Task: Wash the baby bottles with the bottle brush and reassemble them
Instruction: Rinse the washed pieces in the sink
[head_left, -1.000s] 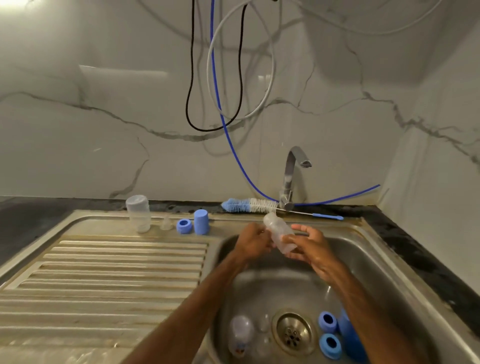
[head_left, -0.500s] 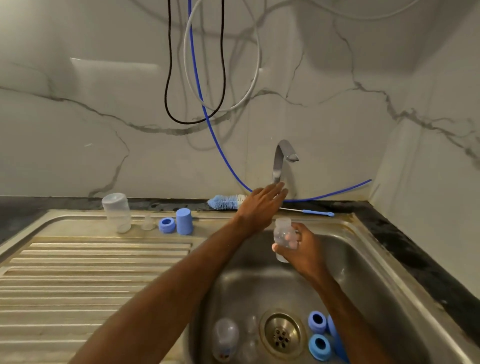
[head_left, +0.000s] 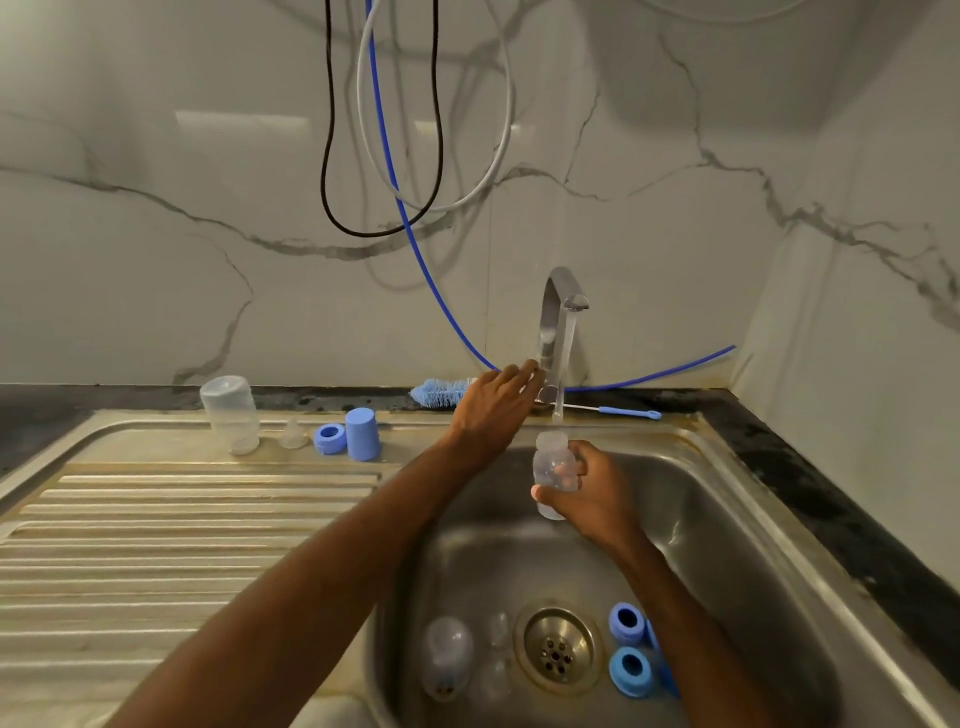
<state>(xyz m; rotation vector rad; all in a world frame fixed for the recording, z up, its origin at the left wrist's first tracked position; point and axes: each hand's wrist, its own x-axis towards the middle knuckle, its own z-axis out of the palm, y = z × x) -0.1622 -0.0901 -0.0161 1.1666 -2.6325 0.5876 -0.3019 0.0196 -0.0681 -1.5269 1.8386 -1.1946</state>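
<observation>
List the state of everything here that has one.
Tap: running.
Held bottle: upright, uncapped, under the tap.
Right hand: grips the held bottle.
Left hand: fingers at the tap's lever.
Drainboard bottle: upside down.
Brush: lying flat behind the tap, untouched.
Basin bottle: on its side.

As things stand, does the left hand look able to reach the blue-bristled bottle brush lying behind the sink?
Probably yes. The left hand rests at the steel tap, and the blue-bristled bottle brush lies right beside it with nothing between.
</observation>
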